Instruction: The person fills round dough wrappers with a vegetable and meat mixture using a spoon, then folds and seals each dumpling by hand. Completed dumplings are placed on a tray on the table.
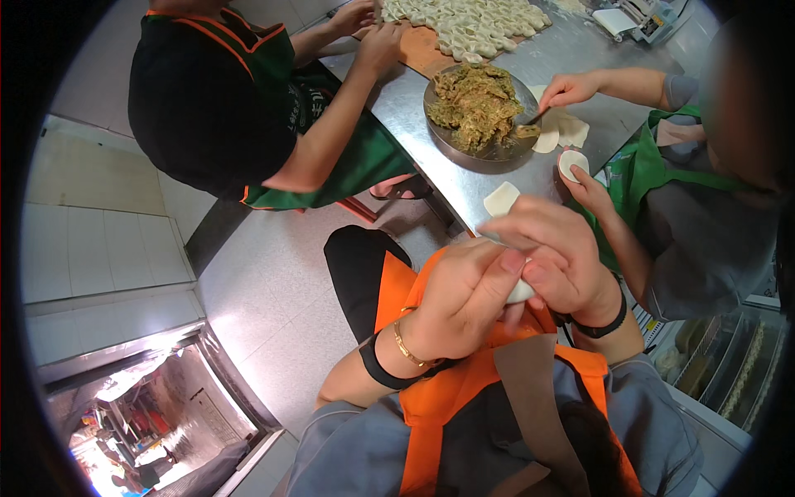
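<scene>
My left hand (469, 295), with a gold bracelet at the wrist, and my right hand (562, 258) are pressed together in front of my orange apron (428, 397). Between them is a small piece of white dough (520, 292), probably a dumpling, mostly covered by thumbs and fingers. The right fingers are blurred. Just beyond my hands, a loose dough wrapper (500, 199) lies on the metal table (404, 118). Farther along stands a round metal pan (481, 163) heaped with greenish-brown filling (475, 105).
At right, a co-worker's hand (571, 90) holds a spatula with filling; the other holds a wrapper (572, 165). More wrappers (568, 130) lie beside the pan. Another co-worker (211, 105) sits at left. Dumplings (466, 25) cover a wooden board (422, 50). A scale (640, 22) stands behind.
</scene>
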The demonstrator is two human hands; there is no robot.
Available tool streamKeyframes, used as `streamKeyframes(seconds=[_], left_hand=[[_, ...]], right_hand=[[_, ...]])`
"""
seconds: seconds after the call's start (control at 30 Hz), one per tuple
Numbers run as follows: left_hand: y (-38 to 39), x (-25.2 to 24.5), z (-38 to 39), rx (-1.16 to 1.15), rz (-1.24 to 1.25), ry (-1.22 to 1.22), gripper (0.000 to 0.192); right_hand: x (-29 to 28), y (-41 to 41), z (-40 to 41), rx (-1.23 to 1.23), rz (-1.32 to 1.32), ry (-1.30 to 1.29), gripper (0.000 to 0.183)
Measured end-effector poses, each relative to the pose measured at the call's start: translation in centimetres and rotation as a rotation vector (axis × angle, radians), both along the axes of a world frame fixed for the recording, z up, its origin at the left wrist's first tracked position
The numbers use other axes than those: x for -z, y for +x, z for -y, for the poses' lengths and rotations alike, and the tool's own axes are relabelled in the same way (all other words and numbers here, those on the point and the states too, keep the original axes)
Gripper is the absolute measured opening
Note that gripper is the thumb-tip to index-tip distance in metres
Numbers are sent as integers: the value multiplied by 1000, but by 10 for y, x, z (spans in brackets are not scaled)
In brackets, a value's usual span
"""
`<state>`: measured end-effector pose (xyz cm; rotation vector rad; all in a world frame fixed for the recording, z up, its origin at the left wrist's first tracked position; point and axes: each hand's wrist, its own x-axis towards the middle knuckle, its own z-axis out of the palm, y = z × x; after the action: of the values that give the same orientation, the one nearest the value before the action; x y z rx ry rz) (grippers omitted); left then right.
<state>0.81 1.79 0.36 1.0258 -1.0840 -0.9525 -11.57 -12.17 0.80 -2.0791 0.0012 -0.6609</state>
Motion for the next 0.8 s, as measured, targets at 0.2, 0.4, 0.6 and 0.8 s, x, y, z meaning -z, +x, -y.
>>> streamKeyframes(seconds=[0.2, 0.4, 0.6, 0.8], left_hand=[[-10, 15, 4, -219, 412, -312, 31], [-3, 14, 1, -23, 13, -139, 29], [1, 4, 4, -74, -50, 102, 42], [-3, 18, 15, -144, 156, 2, 40]], right_hand=[[9, 6, -12, 66, 145, -152, 25], [14, 4, -12, 146, 118, -119, 36], [-17, -9, -20, 157, -157, 125, 15], [-7, -9, -13, 329, -79, -3, 7]])
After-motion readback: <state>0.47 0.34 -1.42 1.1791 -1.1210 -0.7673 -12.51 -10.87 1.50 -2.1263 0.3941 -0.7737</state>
